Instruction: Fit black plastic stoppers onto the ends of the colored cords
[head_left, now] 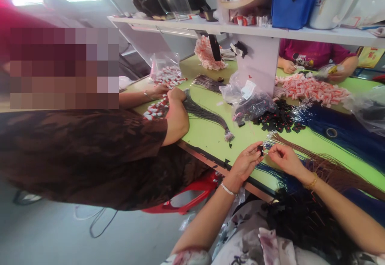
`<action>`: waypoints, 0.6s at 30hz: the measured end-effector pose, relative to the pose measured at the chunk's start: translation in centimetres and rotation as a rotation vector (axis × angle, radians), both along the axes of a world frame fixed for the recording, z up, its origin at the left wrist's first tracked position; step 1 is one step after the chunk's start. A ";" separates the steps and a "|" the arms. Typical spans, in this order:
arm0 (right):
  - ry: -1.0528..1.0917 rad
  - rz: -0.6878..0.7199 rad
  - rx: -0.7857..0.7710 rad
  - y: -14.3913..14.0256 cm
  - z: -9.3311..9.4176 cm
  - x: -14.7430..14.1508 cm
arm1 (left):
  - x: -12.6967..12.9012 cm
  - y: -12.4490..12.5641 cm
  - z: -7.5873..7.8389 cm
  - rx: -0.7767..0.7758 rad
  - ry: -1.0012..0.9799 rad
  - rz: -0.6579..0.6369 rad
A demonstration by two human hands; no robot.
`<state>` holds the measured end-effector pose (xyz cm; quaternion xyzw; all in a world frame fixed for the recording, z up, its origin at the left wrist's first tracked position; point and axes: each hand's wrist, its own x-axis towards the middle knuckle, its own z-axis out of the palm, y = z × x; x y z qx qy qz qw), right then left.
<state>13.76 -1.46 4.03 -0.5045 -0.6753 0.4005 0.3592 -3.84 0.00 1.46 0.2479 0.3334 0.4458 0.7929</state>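
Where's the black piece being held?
Just right of centre in the head view, the small black piece is held in the wearer's left hand, close beside the right hand and near the brown wires.

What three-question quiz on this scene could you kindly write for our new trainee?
1. True or false: the blue bin stands on the shelf.
2. What does the wearer's left hand hold? A) a roll of tape; B) a small black piece; C) a clear plastic bag.
3. Fill in the colour: the bracelet on the wearer's right hand side is ___.

Key: 1. True. 2. B. 3. Gold.
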 end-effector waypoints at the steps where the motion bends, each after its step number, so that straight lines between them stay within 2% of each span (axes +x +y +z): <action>1: -0.024 -0.011 0.024 -0.1 0.0 0.0 | 0.2 -0.1 -0.2 -0.007 -0.023 -0.016; 8: -0.281 -0.071 0.341 -0.7 -0.2 0.0 | 0.6 -0.4 -0.6 -0.039 -0.094 -0.040; 18: -0.366 0.006 0.393 -0.8 -0.1 0.0 | 0.6 -0.6 -1.0 -0.023 -0.067 -0.069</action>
